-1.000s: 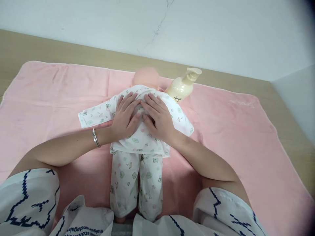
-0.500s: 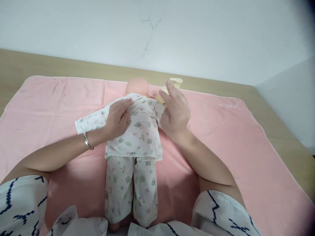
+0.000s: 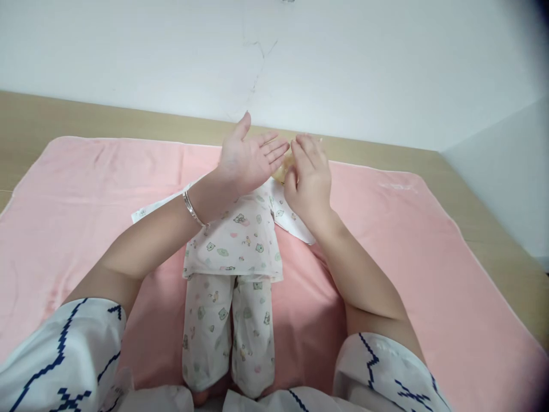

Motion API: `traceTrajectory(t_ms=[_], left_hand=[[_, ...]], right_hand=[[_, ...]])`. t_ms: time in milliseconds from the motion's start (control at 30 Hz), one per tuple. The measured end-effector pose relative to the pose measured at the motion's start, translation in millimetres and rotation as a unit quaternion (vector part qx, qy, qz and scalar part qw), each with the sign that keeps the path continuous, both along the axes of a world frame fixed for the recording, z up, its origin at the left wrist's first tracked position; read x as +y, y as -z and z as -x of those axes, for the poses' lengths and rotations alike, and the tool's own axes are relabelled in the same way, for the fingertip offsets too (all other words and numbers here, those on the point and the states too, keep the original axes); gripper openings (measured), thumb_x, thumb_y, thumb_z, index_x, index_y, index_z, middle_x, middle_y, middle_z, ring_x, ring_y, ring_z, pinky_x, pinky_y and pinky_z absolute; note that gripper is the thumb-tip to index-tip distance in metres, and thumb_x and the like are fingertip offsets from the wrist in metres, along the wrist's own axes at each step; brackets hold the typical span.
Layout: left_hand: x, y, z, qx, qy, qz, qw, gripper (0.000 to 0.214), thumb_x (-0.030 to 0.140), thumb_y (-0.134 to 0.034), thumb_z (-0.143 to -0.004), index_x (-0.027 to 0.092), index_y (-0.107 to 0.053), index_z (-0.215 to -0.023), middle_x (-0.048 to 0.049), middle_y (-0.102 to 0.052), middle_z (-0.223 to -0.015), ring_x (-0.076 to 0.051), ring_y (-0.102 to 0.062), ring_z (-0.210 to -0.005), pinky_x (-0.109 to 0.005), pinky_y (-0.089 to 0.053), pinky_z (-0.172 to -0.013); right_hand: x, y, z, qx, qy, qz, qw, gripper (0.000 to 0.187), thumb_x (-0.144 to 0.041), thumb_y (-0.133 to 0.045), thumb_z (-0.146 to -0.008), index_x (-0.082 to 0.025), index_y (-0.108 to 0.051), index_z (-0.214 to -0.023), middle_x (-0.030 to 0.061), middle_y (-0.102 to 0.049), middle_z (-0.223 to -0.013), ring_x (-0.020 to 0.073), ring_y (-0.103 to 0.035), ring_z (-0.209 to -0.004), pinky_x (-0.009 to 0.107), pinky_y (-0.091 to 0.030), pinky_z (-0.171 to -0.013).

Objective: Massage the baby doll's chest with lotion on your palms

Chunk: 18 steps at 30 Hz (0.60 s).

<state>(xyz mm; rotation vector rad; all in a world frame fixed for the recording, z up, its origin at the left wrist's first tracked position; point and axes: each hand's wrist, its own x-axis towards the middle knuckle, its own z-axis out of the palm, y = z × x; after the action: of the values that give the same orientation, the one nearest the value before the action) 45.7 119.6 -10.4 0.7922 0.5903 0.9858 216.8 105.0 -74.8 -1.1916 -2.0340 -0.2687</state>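
Observation:
A baby doll in a white printed top (image 3: pixel 240 246) and matching trousers (image 3: pixel 208 332) lies stretched out before me, its legs towards me. My left hand (image 3: pixel 249 157) is raised over the doll's upper body, palm up, fingers straight and thumb spread, holding nothing. It hides the doll's head. Close beside it, my right hand (image 3: pixel 309 177) is curled round a yellowish, bottle-like container (image 3: pixel 281 170), mostly hidden behind the fingers. The left fingertips come close to the container; whether they touch it I cannot tell. The doll's sleeve (image 3: pixel 294 223) extends beneath my right hand.
A pink mat (image 3: pixel 398 263) lies under the doll on a light wooden surface (image 3: pixel 480 229). Behind it rises a white wall (image 3: pixel 364 68) with a thin crack. A silver bangle (image 3: pixel 193 210) circles my left wrist.
My left hand has lifted off the doll's top, moved right and turned palm up beside my right hand. The right hand has shifted slightly and now covers more of the container.

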Motion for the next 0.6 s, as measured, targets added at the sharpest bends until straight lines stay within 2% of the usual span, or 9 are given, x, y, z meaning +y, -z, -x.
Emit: traceTrajectory(t_ms=[100,200,333,400,500,567,600], left_hand=[[-7,-1.3,-5,-0.044,0.003,0.04,0.998,0.068,0.06,-0.015,-0.097,0.013,-0.042,-0.139,-0.0143,-0.054,-0.139,-0.025,-0.047,-0.14,-0.044,-0.043,-0.112],[-15,7.2,5,-0.073,0.0,0.056,0.996,0.06,0.051,-0.021,-0.099,0.019,-0.027,-0.15,-0.0108,-0.051,-0.144,-0.025,-0.042,-0.143,-0.048,-0.038,-0.115],[-38,19.7,33,-0.065,-0.005,0.071,0.995,0.063,0.052,-0.029,-0.098,0.018,-0.028,-0.15,-0.0127,-0.053,-0.144,-0.026,-0.047,-0.14,-0.046,-0.038,-0.117],[-55,20.1,46,-0.041,0.01,0.076,0.996,0.065,0.056,-0.027,-0.097,0.016,-0.033,-0.148,-0.0134,-0.055,-0.143,-0.027,-0.05,-0.137,-0.045,-0.042,-0.114],[-84,15.6,59,0.004,0.099,0.055,0.994,0.066,0.058,-0.01,-0.098,0.022,-0.039,-0.145,-0.009,-0.053,-0.146,-0.025,-0.052,-0.136,-0.045,-0.05,-0.108],[-104,13.4,63,0.044,0.15,0.021,0.988,0.072,0.057,0.003,-0.096,0.025,-0.04,-0.145,-0.0053,-0.054,-0.146,-0.021,-0.052,-0.135,-0.041,-0.054,-0.105],[-114,13.4,64,0.072,0.164,-0.005,0.984,0.075,0.057,0.006,-0.096,0.025,-0.039,-0.146,-0.0043,-0.055,-0.144,-0.019,-0.054,-0.134,-0.038,-0.056,-0.104]], right_hand=[[0,2.9,8,-0.007,0.026,-0.005,1.0,0.052,-0.027,-0.034,-0.095,-0.017,-0.039,-0.146,0.0161,-0.045,-0.149,0.0329,-0.034,-0.145,0.064,-0.03,-0.116],[-4,-0.2,15,-0.027,0.054,0.012,0.998,0.05,-0.029,-0.036,-0.096,-0.018,-0.042,-0.144,0.0164,-0.04,-0.153,0.0353,-0.028,-0.147,0.065,-0.03,-0.115],[-20,-7.0,26,-0.047,0.061,0.014,0.997,0.045,-0.031,-0.034,-0.097,-0.022,-0.046,-0.14,0.0133,-0.034,-0.157,0.0364,-0.022,-0.15,0.07,-0.02,-0.116],[-36,-6.6,38,-0.056,0.003,-0.015,0.998,0.048,-0.032,-0.031,-0.097,-0.022,-0.041,-0.143,0.0134,-0.033,-0.158,0.0357,-0.02,-0.151,0.072,-0.018,-0.116],[-73,0.2,62,-0.109,-0.15,-0.066,0.98,0.053,-0.045,-0.035,-0.096,-0.024,-0.039,-0.145,0.0115,-0.039,-0.156,0.0329,-0.018,-0.152,0.068,-0.017,-0.12],[-98,5.9,75,-0.156,-0.215,-0.055,0.963,0.058,-0.059,-0.039,-0.093,-0.03,-0.043,-0.143,0.005,-0.046,-0.153,0.0262,-0.022,-0.152,0.055,-0.012,-0.127],[-108,8.0,78,-0.122,-0.229,-0.079,0.962,0.064,-0.068,-0.038,-0.09,-0.029,-0.047,-0.14,0.0061,-0.052,-0.148,0.0259,-0.027,-0.15,0.049,-0.013,-0.128]])
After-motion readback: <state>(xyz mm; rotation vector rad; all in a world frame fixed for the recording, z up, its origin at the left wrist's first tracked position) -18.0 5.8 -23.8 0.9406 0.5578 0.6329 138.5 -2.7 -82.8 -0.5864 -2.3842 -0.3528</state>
